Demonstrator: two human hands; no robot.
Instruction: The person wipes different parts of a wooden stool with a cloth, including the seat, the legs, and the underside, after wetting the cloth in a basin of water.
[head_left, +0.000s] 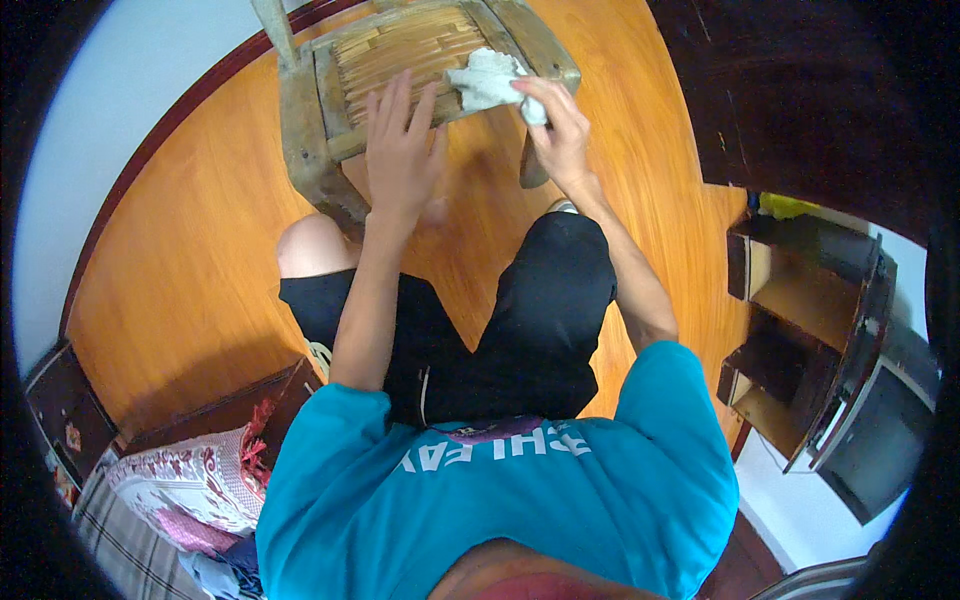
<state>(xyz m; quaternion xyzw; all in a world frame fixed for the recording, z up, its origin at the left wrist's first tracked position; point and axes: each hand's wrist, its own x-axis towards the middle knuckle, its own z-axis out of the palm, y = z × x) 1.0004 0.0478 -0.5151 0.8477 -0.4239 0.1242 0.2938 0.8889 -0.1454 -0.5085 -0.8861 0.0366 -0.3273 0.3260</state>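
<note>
In front of my knees stands a worn wooden chair (304, 112) with a seat of split bamboo slats (405, 45). A crumpled whitish cloth (487, 79) lies over the seat's front right part. My right hand (559, 124) pinches one end of this cloth between thumb and fingers, at the chair's front right corner. Over the front edge of the seat is my left hand (397, 142), fingers spread and slightly blurred, with nothing in it. Whether its fingertips touch the slats, I cannot tell.
Wood-look flooring (187, 315) surrounds the chair. Dark furniture (795, 82) stands at the upper right, above an open-shelved cabinet (806, 285) and a screen (877, 435). A patterned fabric (195, 472) with red fringe lies at the lower left. A white wall (112, 135) rises at left.
</note>
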